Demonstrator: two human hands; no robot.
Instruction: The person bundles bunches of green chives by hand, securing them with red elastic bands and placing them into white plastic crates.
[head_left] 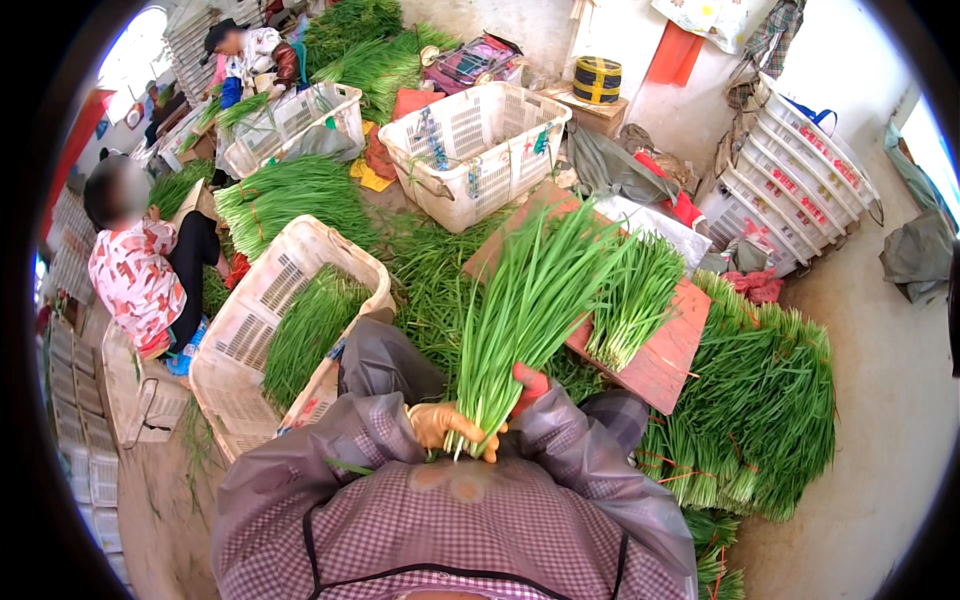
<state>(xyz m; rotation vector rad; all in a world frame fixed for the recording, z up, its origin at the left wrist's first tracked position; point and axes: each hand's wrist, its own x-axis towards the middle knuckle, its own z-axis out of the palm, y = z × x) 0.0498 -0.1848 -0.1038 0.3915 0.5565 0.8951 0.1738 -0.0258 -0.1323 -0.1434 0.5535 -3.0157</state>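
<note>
Upright in front of me is a bunch of garlic chives (525,285), its leaves fanning upward and its pale stem ends pointing down at my lap. My left hand (440,425), in a tan-orange glove, is closed round the stems near their lower ends. Higher up on the right side, my right hand (528,388), in a red glove, grips the same bunch; most of its fingers are hidden. Beyond my right hand a smaller bunch of chives (638,300) lies on a reddish board (655,375). Loose chives (430,265) are heaped behind the held bunch.
Stacked tied bundles of chives (760,400) stand at my right. A white crate (235,375) with chives is on my left, another crate (480,190) ahead. Nested crates (800,180) lean by the right wall. A person in a patterned top (135,270) sits at left; others are farther back.
</note>
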